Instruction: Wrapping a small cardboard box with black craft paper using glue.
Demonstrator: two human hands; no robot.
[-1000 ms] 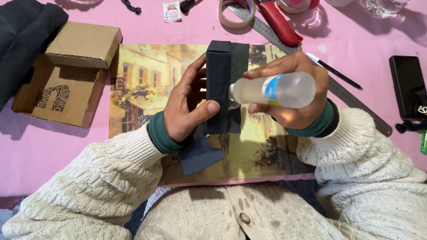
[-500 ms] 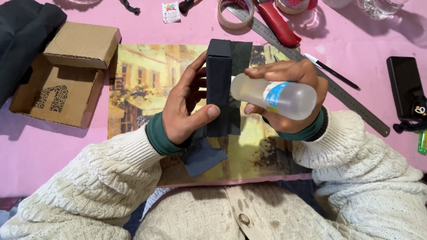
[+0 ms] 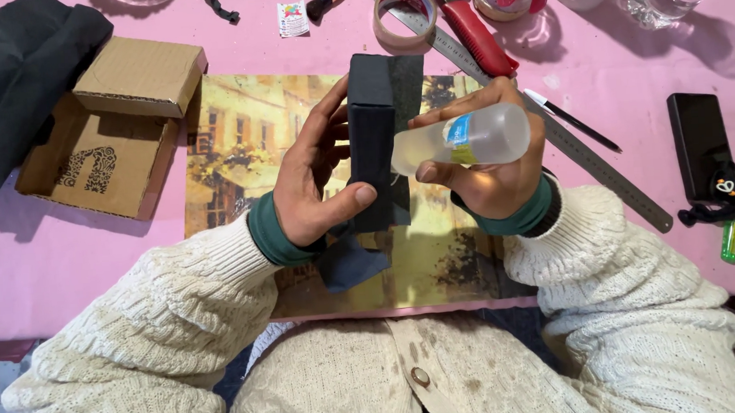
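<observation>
My left hand grips a narrow box wrapped in dark grey fabric, held on edge above a picture mat. A loose flap of the fabric hangs below my wrist. My right hand holds a clear squeeze bottle of glue with a blue and yellow label. Its nozzle points left and sits against the right side of the wrapped box. Both arms wear a cream knitted sweater over green cuffs.
On the pink table lie an open cardboard box with its lid, a dark cloth, a tape roll, a red-handled cutter, a steel ruler, a pen, a black phone and a green lighter.
The glue bottle has tilted slightly and its nozzle stays at the box's side. My left hand keeps its grip on the wrapped box.
</observation>
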